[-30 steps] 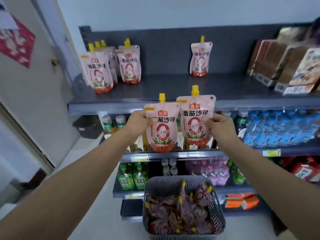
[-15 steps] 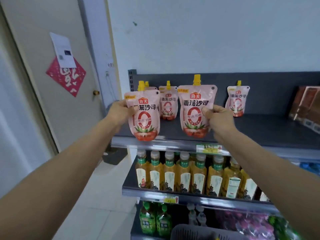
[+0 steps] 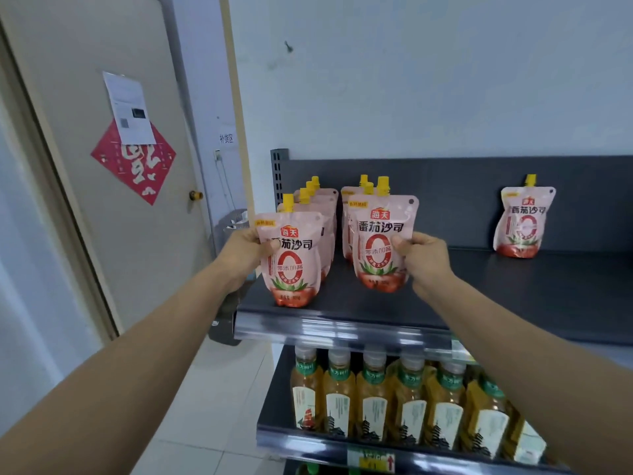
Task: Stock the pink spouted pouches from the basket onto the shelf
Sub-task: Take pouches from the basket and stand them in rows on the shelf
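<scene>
At frame centre, the left hand (image 3: 245, 250) was clamped on a glossy pink spouted pouch (image 3: 293, 258), and the right hand (image 3: 423, 257) gripped a second pouch (image 3: 380, 245). Both stood upright on the matte dark metal shelf (image 3: 513, 296), before two rows of yellow-capped pouches (image 3: 325, 200).

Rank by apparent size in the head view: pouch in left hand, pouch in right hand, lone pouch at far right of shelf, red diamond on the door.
1. red diamond
2-3. pouch in left hand and pouch in right hand: look alike, no ranking
4. lone pouch: same design, set farther back, so distance may explain it
</scene>
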Tool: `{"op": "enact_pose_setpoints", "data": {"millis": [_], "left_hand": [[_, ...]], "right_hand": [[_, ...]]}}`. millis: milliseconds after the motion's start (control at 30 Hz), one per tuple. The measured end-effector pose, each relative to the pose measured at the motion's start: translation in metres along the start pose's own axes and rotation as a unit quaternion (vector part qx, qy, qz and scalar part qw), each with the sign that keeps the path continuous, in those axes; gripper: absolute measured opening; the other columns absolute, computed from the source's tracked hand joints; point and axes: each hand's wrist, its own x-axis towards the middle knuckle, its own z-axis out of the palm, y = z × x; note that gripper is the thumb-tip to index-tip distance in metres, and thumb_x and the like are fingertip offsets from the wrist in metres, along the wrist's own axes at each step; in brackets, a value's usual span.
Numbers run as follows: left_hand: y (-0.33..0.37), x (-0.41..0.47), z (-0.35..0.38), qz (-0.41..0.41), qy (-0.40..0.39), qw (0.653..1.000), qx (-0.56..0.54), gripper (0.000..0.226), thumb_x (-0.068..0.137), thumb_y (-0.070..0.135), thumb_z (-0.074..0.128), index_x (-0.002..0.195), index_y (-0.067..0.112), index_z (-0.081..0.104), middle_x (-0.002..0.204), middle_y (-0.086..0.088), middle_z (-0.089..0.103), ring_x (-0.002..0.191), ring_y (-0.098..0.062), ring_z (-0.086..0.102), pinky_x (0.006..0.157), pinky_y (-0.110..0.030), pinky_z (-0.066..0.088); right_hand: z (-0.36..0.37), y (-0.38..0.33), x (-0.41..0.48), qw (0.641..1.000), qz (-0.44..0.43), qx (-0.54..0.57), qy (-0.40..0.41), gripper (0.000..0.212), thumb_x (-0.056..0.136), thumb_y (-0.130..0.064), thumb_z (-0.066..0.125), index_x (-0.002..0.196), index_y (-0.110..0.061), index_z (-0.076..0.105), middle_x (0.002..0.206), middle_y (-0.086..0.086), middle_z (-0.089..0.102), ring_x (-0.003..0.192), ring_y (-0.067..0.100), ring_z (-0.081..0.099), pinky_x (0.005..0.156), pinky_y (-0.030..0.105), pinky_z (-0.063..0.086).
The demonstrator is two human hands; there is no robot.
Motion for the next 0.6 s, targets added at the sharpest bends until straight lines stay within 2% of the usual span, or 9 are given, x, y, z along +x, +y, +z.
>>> {"op": "enact_pose_setpoints", "data": {"millis": [167,267,333,433,533,600], "left_hand": [[-0.013,0.018,-0.003,-0.004,-0.029,0.999,-0.020,0.024,0.089,-0.003,0.052,0.090,0.017,0.066,0.102,-0.010,0.069,0.091,-0.024,0.065,0.090,-0.045,0.050],[-0.016,0.025,-0.003,0.003,-0.035,0.999,-0.027,0.026,0.090,-0.002,0.051,0.090,0.018,0.067,0.088,0.003,0.071,0.086,-0.018,0.066,0.085,-0.040,0.053],[-0.017,0.027,-0.002,0.009,-0.035,0.999,-0.036,0.024,0.090,-0.002,0.051,0.093,0.016,0.068,0.079,0.008,0.073,0.083,-0.015,0.067,0.076,-0.033,0.055],[-0.019,0.029,0.000,0.011,-0.038,0.998,-0.040,0.023,0.090,-0.001,0.051,0.105,0.009,0.066,0.085,0.004,0.072,0.080,-0.013,0.068,0.067,-0.027,0.055],[-0.020,0.031,-0.004,0.001,-0.065,0.996,-0.059,0.022,0.090,0.000,0.052,0.101,0.012,0.067,0.077,0.007,0.076,0.071,-0.009,0.072,0.058,-0.023,0.058],[-0.021,0.032,-0.006,-0.012,-0.089,0.994,-0.065,0.023,0.088,-0.001,0.054,0.097,0.015,0.068,0.078,0.006,0.076,0.073,-0.010,0.073,0.058,-0.024,0.059]], "right_hand": [[0.010,0.017,0.022,0.999,0.024,0.010,0.025,0.015,0.089,-0.004,0.059,0.102,-0.003,0.066,0.094,0.011,0.067,0.069,0.016,0.065,0.059,0.030,0.053],[0.016,0.027,0.033,0.999,0.030,0.010,0.019,0.020,0.089,-0.003,0.058,0.108,0.000,0.065,0.095,0.012,0.066,0.069,0.015,0.064,0.059,0.028,0.052],[0.020,0.031,0.037,0.999,0.032,0.005,0.006,0.022,0.090,-0.004,0.057,0.111,0.001,0.064,0.096,0.010,0.066,0.071,0.014,0.064,0.059,0.027,0.052],[0.021,0.031,0.042,0.999,0.035,-0.016,-0.020,0.021,0.091,-0.007,0.056,0.110,-0.003,0.063,0.096,0.007,0.066,0.073,0.013,0.064,0.058,0.026,0.051],[0.018,0.035,0.047,0.998,0.046,-0.033,-0.040,0.022,0.091,-0.007,0.057,0.113,-0.006,0.062,0.106,0.009,0.068,0.086,0.020,0.066,0.072,0.033,0.055],[0.016,0.038,0.048,0.996,0.061,-0.043,-0.049,0.023,0.089,-0.004,0.058,0.112,-0.007,0.060,0.112,0.011,0.067,0.094,0.024,0.065,0.081,0.038,0.053]]}}
